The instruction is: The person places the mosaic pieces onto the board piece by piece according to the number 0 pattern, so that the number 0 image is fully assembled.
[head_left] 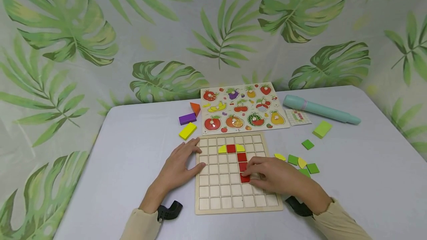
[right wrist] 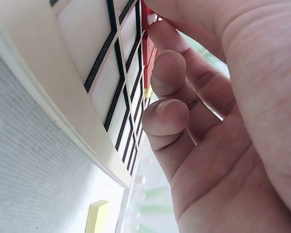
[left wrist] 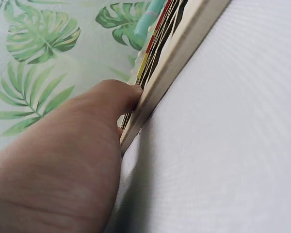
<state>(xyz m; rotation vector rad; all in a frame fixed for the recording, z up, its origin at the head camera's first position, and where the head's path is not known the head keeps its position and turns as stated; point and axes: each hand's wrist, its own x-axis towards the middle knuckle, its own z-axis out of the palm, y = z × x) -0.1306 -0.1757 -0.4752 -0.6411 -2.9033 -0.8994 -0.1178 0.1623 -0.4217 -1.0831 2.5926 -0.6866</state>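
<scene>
A wooden grid board lies on the table with square cells. In its upper part, a red square tile sits between two yellow quarter-round tiles. Below the right yellow one, red tiles run down a column. My right hand is over the board's right side, thumb and index finger pinching the lowest red tile at its cell; the other fingers curl loosely. My left hand rests along the board's left edge, fingers relaxed, thumb touching the frame.
Behind the board lies a fruit peg puzzle. Purple, yellow and orange blocks stand left of it. To the right are a teal tube, a patterned packet, a light-green block and loose green tiles.
</scene>
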